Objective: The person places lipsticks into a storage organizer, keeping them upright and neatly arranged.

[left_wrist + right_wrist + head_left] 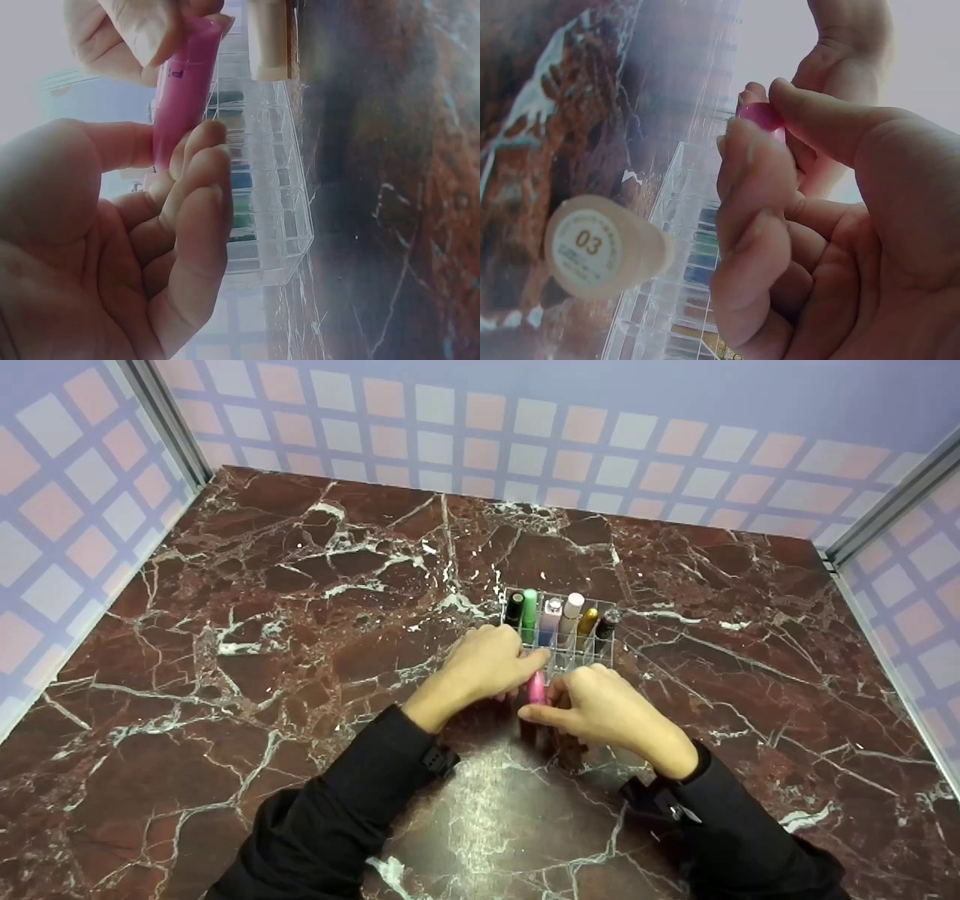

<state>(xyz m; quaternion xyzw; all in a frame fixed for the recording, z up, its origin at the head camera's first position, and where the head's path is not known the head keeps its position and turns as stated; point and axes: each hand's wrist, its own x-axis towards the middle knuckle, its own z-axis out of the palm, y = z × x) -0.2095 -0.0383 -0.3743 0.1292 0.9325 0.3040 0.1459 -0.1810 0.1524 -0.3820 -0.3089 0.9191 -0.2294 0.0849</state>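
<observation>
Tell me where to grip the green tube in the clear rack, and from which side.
Grip the green tube by its top end, coming from above. It stands upright in the rack, lower body walled in by the cells, a black tube and a pale pink tube close beside it. Only the top sticks out free, so a side approach looks blocked.

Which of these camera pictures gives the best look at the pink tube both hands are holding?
The left wrist view: the pink tube shows nearly full length. The head view shows a sliver between the hands; the right wrist view shows only its end.
</observation>
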